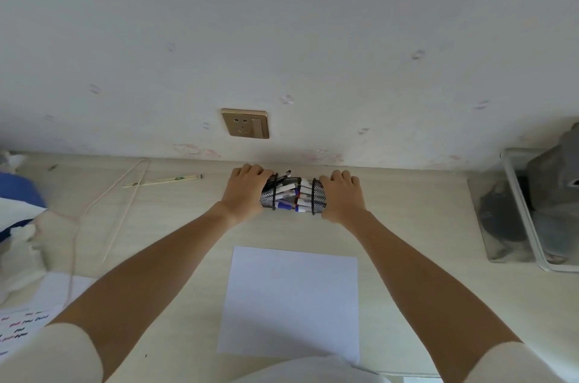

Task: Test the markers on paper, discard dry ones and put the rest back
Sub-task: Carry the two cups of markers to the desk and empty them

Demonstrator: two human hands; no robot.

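Two black mesh pen holders stand side by side at the back of the desk, near the wall. My left hand (246, 191) grips the left mesh holder (268, 197). My right hand (343, 194) grips the right mesh holder (319, 197). Both holders tilt toward each other, and several white and blue markers (296, 196) stick out between them. A blank white sheet of paper (291, 301) lies on the desk in front of the holders, between my forearms.
A brass wall socket (245, 123) sits above the holders. Thin sticks (163, 181) and a pink cord (75, 226) lie at the left. A scribbled sheet (22, 326) is at the lower left. A clear bin (532, 210) with grey items stands at the right.
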